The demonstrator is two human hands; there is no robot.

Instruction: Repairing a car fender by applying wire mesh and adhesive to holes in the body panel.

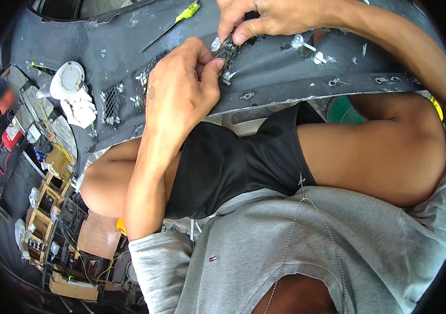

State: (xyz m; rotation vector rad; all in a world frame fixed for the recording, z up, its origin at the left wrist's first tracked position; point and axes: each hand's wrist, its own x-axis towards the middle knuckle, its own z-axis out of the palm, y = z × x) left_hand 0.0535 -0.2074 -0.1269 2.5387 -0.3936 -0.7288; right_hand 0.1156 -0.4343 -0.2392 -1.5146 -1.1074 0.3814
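Observation:
A large dark grey moulded panel [113, 44], like a car bumper, stretches in front of me above my bent knees. My left hand [184, 86] is closed, thumb and forefinger pinching the near side of a small black mesh piece [226, 53] at the panel. Just beyond it, my right hand [257, 21] pinches the mesh's far side, its thumb bent against the forefinger. Some of the mesh is hidden by the fingers. Other mesh patches [111, 104] are set on the panel left of my left hand. A thin tool with a yellow-green handle [186, 11] lies beyond my left hand.
A white lidded cup [70, 78] and a crumpled white cloth [80, 109] sit at the panel's left. Whitish bits [302, 43] dot the panel at right. Farther left are a red cylinder [12, 135], wooden shelving [39, 222] and a blurred person [6, 98]. Something green [342, 110] shows under the panel.

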